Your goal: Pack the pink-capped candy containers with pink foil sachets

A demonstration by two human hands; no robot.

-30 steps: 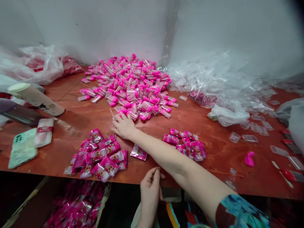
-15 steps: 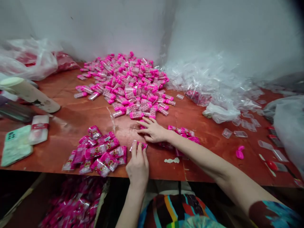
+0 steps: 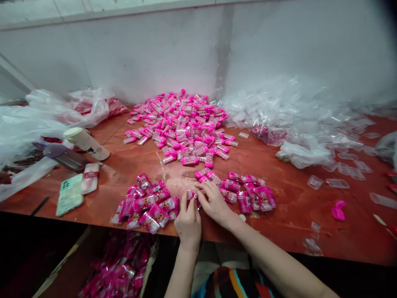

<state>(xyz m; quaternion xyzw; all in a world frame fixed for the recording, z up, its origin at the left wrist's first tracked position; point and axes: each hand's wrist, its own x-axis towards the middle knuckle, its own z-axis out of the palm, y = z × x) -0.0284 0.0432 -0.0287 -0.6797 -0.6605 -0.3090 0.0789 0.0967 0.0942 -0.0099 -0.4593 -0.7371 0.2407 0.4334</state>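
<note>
pink wrapper (image 3: 191,194) between left hand (image 3: 188,225) and inward-slanted right hand (image 3: 215,203)

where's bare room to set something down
Red table shows between right packs and pink piece; a narrower strip lies between phone and left packs. Crowded: tubes at centre back, clear plastic at right back, and around left hand and right hand.

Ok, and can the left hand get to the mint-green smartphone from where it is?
Probably yes, with a sideways reach: between the left hand and the mint-green smartphone lies a low pile of pink wrapped packs, which it could likely pass over.
</note>
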